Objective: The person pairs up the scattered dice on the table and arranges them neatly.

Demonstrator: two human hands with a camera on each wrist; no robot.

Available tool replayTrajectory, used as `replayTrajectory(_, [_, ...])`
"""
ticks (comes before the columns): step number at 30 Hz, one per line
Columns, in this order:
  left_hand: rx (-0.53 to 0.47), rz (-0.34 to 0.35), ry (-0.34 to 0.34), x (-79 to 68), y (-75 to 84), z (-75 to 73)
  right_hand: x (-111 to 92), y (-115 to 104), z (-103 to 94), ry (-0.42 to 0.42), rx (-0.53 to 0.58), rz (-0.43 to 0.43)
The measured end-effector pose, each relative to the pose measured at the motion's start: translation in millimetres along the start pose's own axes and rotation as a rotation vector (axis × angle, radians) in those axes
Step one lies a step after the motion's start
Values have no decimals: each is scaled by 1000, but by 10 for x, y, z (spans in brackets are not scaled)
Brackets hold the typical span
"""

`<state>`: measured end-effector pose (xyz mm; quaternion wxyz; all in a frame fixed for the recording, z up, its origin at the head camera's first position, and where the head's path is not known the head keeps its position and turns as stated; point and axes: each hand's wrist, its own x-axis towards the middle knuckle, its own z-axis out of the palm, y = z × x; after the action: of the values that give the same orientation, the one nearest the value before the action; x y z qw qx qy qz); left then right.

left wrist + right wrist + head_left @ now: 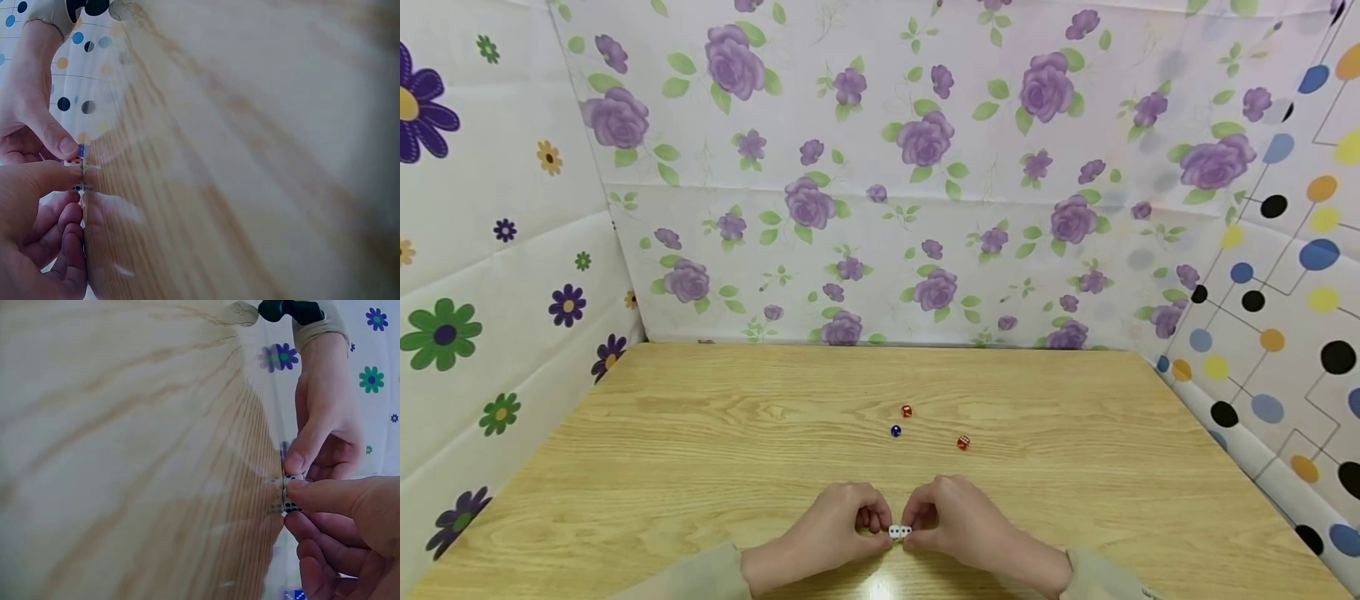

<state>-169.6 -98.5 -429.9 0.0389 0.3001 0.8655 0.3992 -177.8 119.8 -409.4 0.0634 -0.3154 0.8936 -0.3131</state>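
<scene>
Right between the two pinches, I see two white dice [894,532] side by side: the left hand [844,523] grips one, the right hand [958,518] the other, seemingly by outer sides so inner faces can meet. Beyond the grip lie a blue die [896,431] and two red dice [963,442].

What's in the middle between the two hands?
A left white die and a right white die, side by side, sit between the left hand and the right hand. You can see that in the head view.
</scene>
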Motion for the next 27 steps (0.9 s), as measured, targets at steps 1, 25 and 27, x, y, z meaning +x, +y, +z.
replayTrajectory(1, [5,-1,0,2,3,-1,1,-1,2,2,0,-1])
replayTrajectory(25, [18,-5,-11,12,34,-16,-30,-3,29,15,29,7])
replayTrajectory(27, [20,-9,-11,11,34,-17,-29,1,31,12,39,9])
